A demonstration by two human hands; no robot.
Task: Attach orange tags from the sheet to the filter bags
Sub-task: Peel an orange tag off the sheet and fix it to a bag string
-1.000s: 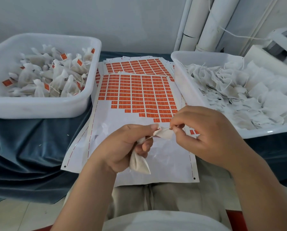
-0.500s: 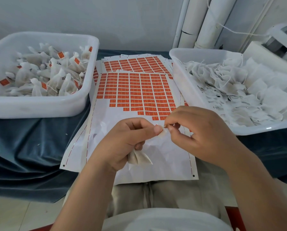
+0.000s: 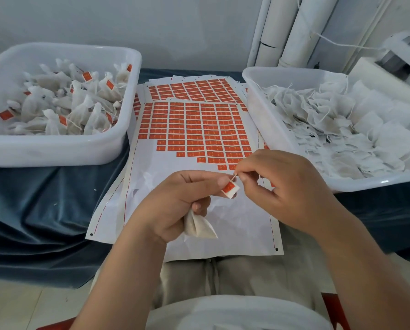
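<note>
At the far left of the blue-draped bench, a white left tub is seen, and in it tagged bags are piled, orange tags showing among them. Just right of it, between the two tubs, the sheet is laid lengthwise, with its near end carried past the bench edge onto the lap. Its far rows are filled with orange tags, while the near part is stripped to white backing. A second sheet is partly covered by its far end.

Over the bare backing, a bag is gripped in the left hand. Its body is clamped by the curled lower fingers and hangs below the palm. A small orange tag with a white edge is pinched at the tip of the same hand's thumb and forefinger. From the tag a thin string is led up to the right hand, where it is pinched between thumb and forefinger, just beside the left thumb. Both hands are thus held close together, fingertips almost touching.

Further right, a white right tub is set on the bench, heaped with plain bags and loose strings. Behind it, white pipes are stood against the wall. At the far right edge a white and grey machine is partly shown, too blurred to be made out.
</note>
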